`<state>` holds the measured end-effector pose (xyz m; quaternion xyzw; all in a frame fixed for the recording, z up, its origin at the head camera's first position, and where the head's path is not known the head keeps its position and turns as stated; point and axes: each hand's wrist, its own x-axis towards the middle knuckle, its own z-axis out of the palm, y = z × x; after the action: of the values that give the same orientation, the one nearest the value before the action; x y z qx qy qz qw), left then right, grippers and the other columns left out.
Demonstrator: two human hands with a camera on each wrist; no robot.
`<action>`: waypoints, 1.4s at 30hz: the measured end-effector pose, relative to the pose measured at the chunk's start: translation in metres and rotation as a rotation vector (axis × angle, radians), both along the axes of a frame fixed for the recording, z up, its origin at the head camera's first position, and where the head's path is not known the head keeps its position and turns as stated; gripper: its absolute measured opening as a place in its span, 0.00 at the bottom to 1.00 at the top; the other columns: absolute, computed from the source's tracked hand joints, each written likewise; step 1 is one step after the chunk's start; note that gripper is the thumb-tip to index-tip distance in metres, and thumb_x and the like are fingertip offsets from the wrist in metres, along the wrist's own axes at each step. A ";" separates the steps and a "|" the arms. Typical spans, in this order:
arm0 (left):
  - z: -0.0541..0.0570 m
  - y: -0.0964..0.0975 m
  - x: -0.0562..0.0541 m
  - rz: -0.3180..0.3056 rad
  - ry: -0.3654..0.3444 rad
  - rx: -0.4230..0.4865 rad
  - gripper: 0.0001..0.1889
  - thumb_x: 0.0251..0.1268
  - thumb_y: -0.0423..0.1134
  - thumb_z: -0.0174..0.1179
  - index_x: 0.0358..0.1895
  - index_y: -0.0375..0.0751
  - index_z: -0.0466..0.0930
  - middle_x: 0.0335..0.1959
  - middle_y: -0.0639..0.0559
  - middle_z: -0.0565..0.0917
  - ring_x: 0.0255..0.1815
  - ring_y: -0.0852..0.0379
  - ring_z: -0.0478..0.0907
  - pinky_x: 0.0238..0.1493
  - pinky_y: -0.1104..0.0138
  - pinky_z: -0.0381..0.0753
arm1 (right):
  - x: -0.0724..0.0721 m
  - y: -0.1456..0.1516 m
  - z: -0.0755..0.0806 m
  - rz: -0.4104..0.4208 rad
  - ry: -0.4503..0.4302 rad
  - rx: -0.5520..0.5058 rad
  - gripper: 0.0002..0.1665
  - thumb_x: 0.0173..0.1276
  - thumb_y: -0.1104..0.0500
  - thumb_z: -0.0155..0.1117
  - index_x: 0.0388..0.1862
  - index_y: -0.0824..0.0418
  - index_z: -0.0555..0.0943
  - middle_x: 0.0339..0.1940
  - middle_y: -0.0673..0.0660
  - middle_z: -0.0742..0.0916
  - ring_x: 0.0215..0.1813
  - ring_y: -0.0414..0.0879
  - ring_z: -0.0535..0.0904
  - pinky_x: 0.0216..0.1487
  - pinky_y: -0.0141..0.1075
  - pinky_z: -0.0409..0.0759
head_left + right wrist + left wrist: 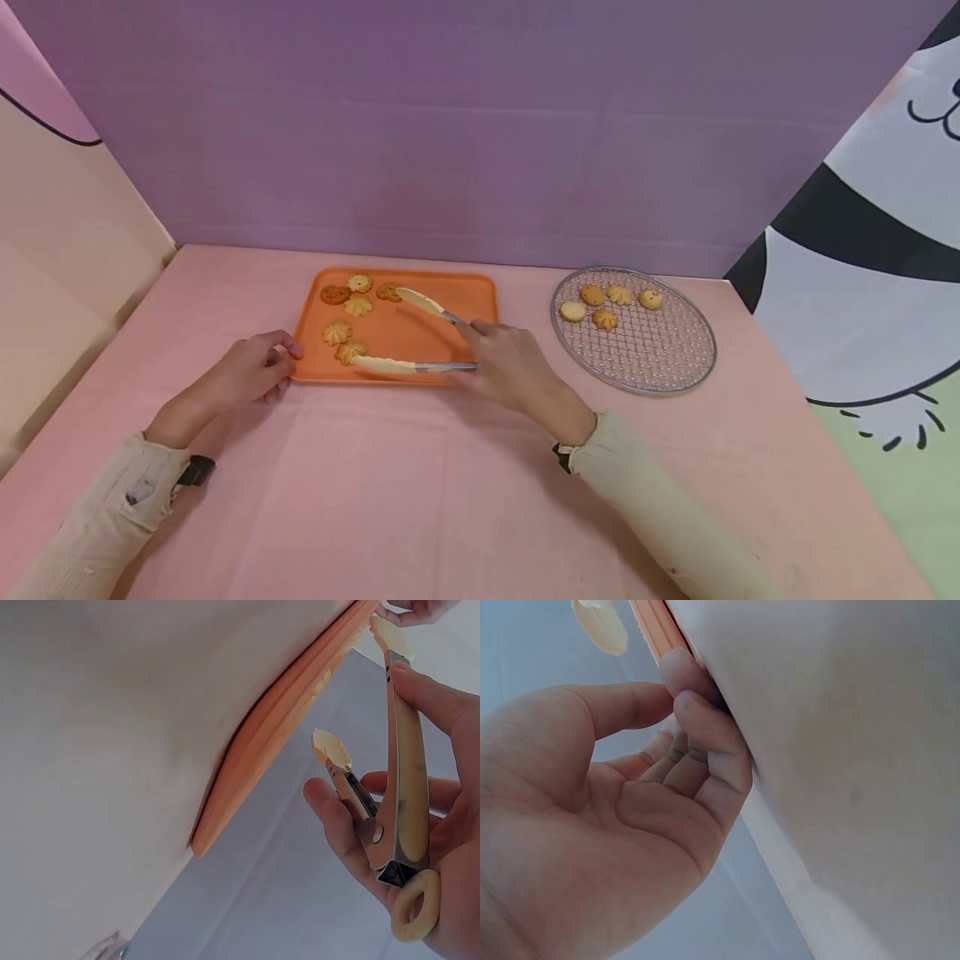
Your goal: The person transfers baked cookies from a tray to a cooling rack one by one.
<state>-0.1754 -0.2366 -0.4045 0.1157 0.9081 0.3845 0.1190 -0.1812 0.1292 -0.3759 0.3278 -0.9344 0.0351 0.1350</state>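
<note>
My right hand (517, 367) holds a pair of metal tongs (409, 772) with cream tips, its two arms spread wide over the orange tray (420, 325). One tip overlaps a pretzel-shaped cookie (387, 292); the other lies right at a flower-shaped cookie (349, 352) near the front rim. Another pretzel-shaped cookie (334, 295), a round cookie with a dotted centre (360, 283) and two more flower-shaped cookies (358, 305) sit on the tray's left side. At the tray's front left corner, my left hand (251, 367) pinches the rim, fingers curled low by the table.
To the right of the tray lies a round wire rack (660, 354) carrying several cookies (605, 320) toward its back left. A pink cloth (390, 492) covers the table. A purple backdrop (450, 150) rises behind, with a printed panel (862, 275) on the right.
</note>
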 end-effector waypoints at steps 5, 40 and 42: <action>-0.001 -0.001 0.000 -0.003 0.002 -0.009 0.08 0.71 0.27 0.54 0.49 0.29 0.72 0.21 0.49 0.79 0.17 0.55 0.75 0.21 0.66 0.80 | -0.002 -0.009 -0.004 0.015 -0.008 0.005 0.42 0.62 0.33 0.67 0.64 0.63 0.78 0.45 0.58 0.87 0.37 0.50 0.85 0.32 0.43 0.83; 0.003 0.000 0.001 -0.015 0.000 -0.005 0.07 0.71 0.27 0.54 0.48 0.30 0.72 0.22 0.48 0.79 0.18 0.55 0.75 0.20 0.66 0.80 | 0.001 -0.039 -0.001 0.017 -0.007 0.035 0.27 0.60 0.44 0.75 0.56 0.54 0.85 0.27 0.50 0.84 0.23 0.43 0.76 0.20 0.37 0.75; 0.003 0.000 0.002 -0.014 -0.002 -0.002 0.07 0.71 0.27 0.54 0.48 0.30 0.72 0.22 0.48 0.79 0.18 0.55 0.75 0.20 0.67 0.80 | 0.001 -0.037 -0.002 0.030 -0.003 0.024 0.28 0.61 0.45 0.75 0.58 0.53 0.84 0.28 0.50 0.85 0.22 0.42 0.75 0.19 0.36 0.74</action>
<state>-0.1737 -0.2367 -0.4015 0.1216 0.9075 0.3828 0.1226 -0.1801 0.0918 -0.3774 0.3433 -0.9300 0.0262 0.1289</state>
